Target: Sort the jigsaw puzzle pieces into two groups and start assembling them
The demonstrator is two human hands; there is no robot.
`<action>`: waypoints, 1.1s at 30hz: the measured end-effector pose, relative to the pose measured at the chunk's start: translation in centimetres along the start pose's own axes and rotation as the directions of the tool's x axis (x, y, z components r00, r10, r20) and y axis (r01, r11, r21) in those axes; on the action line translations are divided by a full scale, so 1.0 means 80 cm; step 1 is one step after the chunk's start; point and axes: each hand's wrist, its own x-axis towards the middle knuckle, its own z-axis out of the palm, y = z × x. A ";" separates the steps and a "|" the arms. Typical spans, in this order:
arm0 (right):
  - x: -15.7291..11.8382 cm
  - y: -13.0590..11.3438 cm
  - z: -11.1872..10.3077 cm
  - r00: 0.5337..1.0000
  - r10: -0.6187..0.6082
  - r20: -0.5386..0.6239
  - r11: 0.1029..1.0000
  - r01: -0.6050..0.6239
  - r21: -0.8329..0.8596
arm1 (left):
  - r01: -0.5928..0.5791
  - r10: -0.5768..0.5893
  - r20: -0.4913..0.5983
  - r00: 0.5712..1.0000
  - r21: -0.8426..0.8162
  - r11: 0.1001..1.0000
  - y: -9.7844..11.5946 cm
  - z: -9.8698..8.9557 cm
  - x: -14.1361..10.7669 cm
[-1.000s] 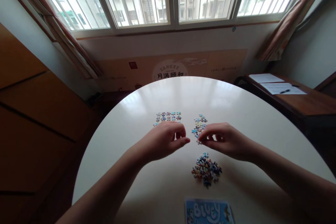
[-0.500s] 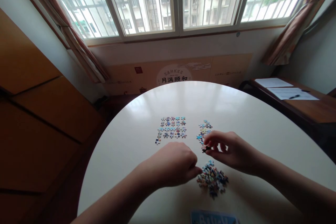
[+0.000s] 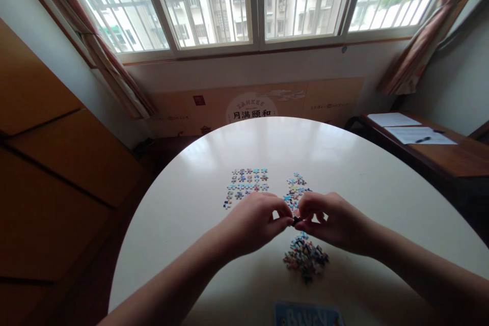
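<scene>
Thumb and fingers of my left hand (image 3: 263, 218) pinch one side of a dark jigsaw puzzle piece (image 3: 296, 220). My right hand (image 3: 329, 218) pinches the same piece from the other side, so the fingertips nearly meet above the table. Just below the hands lies a heap of mixed puzzle pieces (image 3: 305, 259). Behind the fingers is a looser cluster of pieces (image 3: 297, 182), partly covered by my right hand. To the left, small pieces stand in neat rows (image 3: 249, 179), their lower part hidden by my left hand.
All this rests on a round white table (image 3: 171, 244). A blue box (image 3: 307, 315) with partly visible lettering lies at the near edge. On the right, a brown side table (image 3: 464, 160) bears paper sheets (image 3: 416, 135) and a dark pen-like object. A barred window is beyond.
My left hand has come up and right from beside the heap to meet my right hand. Both now grip the dark piece that was at my right fingertips. The view has shifted slightly.
</scene>
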 end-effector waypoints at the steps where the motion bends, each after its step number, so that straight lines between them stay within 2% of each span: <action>1: 0.000 0.000 0.000 1.000 -0.004 -0.002 1.000 0.004 0.002 | 0.010 -0.010 0.007 1.000 -0.013 1.000 0.000 0.000 0.000; 6: 0.000 -0.004 0.001 1.000 0.016 -0.007 1.000 -0.016 0.010 | 0.083 -0.083 0.077 0.994 0.001 0.997 0.002 -0.001 0.002; 11: 0.003 -0.009 0.001 0.996 0.024 -0.084 1.000 -0.024 0.002 | 0.165 -0.180 0.182 0.967 0.094 0.982 0.005 -0.003 -0.002; 14: 0.004 -0.006 -0.004 0.993 0.046 -0.112 0.999 -0.049 -0.022 | 0.271 -0.313 0.177 0.933 0.223 0.936 0.003 -0.012 -0.007; 17: 0.006 -0.002 -0.012 0.991 0.076 -0.109 0.994 -0.084 -0.072 | 0.294 -0.368 0.142 0.919 0.372 0.880 -0.002 -0.022 -0.009; 19: 0.007 0.000 -0.018 0.986 0.103 -0.129 0.989 -0.115 -0.094 | 0.246 -0.315 0.116 0.942 0.403 0.882 -0.003 -0.022 -0.009; 22: 0.008 0.001 -0.025 0.973 0.131 -0.189 0.984 -0.151 -0.095 | 0.139 -0.159 0.023 0.987 0.375 0.917 -0.005 -0.008 -0.005; 25: 0.009 0.001 -0.027 0.967 0.134 -0.216 0.984 -0.155 -0.082 | 0.092 -0.077 -0.054 0.996 0.364 0.927 -0.010 0.015 -0.001; 29: 0.011 -0.001 -0.025 0.978 0.103 -0.180 0.991 -0.116 -0.066 | 0.035 -0.020 -0.045 0.999 0.364 0.931 -0.019 0.034 0.003; 33: 0.012 -0.005 -0.023 0.985 0.079 -0.153 0.994 -0.090 -0.063 | -0.031 0.029 0.010 1.000 0.376 0.926 -0.020 0.037 0.004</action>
